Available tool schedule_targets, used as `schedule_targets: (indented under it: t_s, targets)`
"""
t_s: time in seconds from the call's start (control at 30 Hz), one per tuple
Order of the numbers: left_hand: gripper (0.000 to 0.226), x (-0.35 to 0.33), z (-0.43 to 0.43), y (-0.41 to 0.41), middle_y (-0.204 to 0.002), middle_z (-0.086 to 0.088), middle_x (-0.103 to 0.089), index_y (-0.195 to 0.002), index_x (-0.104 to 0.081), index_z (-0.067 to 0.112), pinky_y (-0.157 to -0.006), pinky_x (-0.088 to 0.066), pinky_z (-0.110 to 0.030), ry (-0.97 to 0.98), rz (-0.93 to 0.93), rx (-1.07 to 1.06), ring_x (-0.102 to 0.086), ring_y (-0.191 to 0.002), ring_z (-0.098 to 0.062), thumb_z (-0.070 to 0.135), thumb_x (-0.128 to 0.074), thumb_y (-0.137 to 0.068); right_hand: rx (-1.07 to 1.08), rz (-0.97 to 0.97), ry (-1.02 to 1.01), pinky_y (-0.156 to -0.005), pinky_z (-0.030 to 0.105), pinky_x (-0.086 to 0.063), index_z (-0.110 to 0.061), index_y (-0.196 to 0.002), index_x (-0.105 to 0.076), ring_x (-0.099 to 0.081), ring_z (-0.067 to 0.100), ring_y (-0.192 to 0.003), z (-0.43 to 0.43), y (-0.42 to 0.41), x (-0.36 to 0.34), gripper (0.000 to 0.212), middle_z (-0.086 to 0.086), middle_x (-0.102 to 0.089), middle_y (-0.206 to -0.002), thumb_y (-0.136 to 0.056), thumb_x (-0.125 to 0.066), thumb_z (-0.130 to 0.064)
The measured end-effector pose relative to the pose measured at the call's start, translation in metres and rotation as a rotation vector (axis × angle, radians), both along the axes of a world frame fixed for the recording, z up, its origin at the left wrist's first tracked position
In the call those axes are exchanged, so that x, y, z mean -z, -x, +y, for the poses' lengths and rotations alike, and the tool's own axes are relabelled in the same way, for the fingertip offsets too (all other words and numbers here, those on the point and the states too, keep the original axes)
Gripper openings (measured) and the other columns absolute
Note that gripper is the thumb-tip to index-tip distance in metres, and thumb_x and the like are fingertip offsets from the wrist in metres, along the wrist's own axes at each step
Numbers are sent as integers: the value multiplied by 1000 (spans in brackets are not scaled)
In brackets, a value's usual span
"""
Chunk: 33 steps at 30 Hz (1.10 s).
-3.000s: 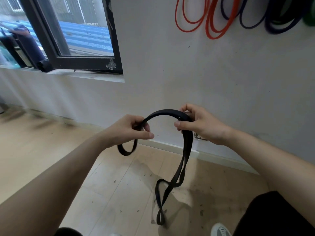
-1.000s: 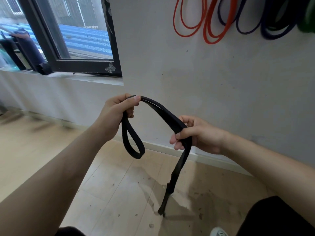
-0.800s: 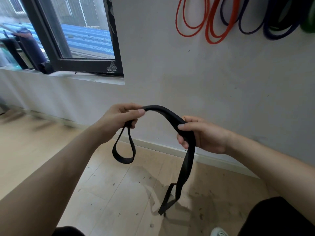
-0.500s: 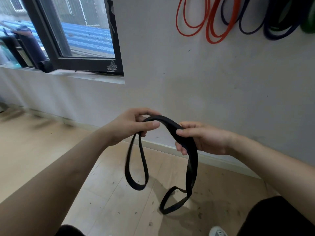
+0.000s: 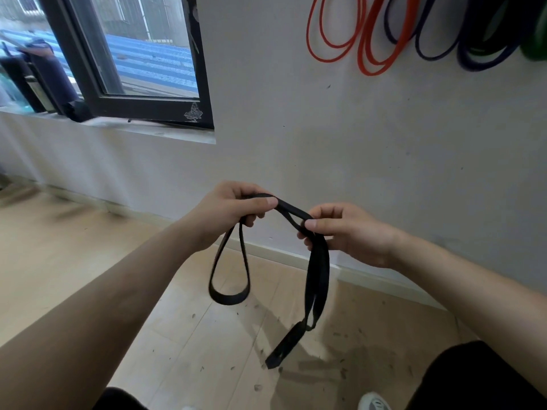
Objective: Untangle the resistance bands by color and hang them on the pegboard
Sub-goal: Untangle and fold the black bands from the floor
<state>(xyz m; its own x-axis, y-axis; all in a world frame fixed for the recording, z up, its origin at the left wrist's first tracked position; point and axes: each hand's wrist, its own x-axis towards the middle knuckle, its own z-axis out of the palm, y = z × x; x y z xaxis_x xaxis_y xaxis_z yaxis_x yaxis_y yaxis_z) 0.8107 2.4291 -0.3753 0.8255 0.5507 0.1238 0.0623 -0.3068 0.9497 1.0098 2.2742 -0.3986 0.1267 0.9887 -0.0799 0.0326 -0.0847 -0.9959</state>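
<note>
A black resistance band [image 5: 318, 270] hangs between both my hands in front of the wall. My left hand [image 5: 233, 211] pinches one part of it, and a short loop dangles below that hand. My right hand [image 5: 343, 232] pinches the band a little lower to the right, with a longer twisted strand hanging down toward the floor. On the wall at the top right hang orange bands [image 5: 349, 37], purple bands [image 5: 438, 42] and a green band [image 5: 532, 45]. Their pegs are out of frame.
A dark-framed window [image 5: 133, 69] opens inward at the upper left above a sill. The pale wood floor [image 5: 74, 255] carries scattered debris. A white baseboard [image 5: 370, 276] runs along the wall. My shoe tip [image 5: 374, 402] shows at the bottom right.
My left hand rose slightly and its dangling loop got shorter. The strand under my right hand has twisted narrower and hangs straighter.
</note>
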Motion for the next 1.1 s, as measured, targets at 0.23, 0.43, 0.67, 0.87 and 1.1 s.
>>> schedule_targets:
  t_s: [0.23, 0.43, 0.67, 0.87, 1.1]
  targets:
    - [15, -1, 4, 6, -89, 2, -69, -106, -77, 16, -77, -49, -21, -81, -59, 23, -60, -84, -9, 17, -72, -92, -134, 136, 57, -96, 47, -51, -9, -89, -70, -63, 24, -84, 0, -4, -6, 13, 10, -67, -87, -89, -63, -20]
    - [23, -6, -2, -2, -84, 10, -71, -107, -74, 13, -77, -49, -21, 11, -209, -37, -62, -80, -4, 21, -68, -86, -318, 159, 118, -99, 46, -44, -8, -94, -67, -68, 31, -98, 1, -1, 0, 21, 15, -71, -104, -87, -68, -27]
    - [22, -7, 12, 7, -86, 1, -64, -105, -76, 14, -84, -46, -26, 134, -321, -134, -57, -76, -7, 22, -68, -86, -325, 198, 159, -98, 44, -49, -11, -85, -70, -68, 32, -98, 2, -2, 4, 23, 15, -72, -101, -90, -62, -32]
    - [25, 6, 23, 25, -76, 4, -62, -105, -77, 15, -78, -50, -22, 96, -128, -57, -58, -76, -11, 21, -70, -82, -132, 203, 67, -84, 38, -45, -11, -76, -61, -55, 22, -68, -3, -13, 0, 32, 7, -59, -75, -98, -52, -32]
    - [29, 11, 11, 15, -87, -2, -75, -107, -75, 14, -80, -50, -25, -58, 204, 126, -68, -82, -13, 13, -83, -79, -102, 89, 7, -75, 36, -41, -12, -72, -52, -45, 21, -62, -6, -10, -20, 36, 7, -49, -69, -103, -42, -28]
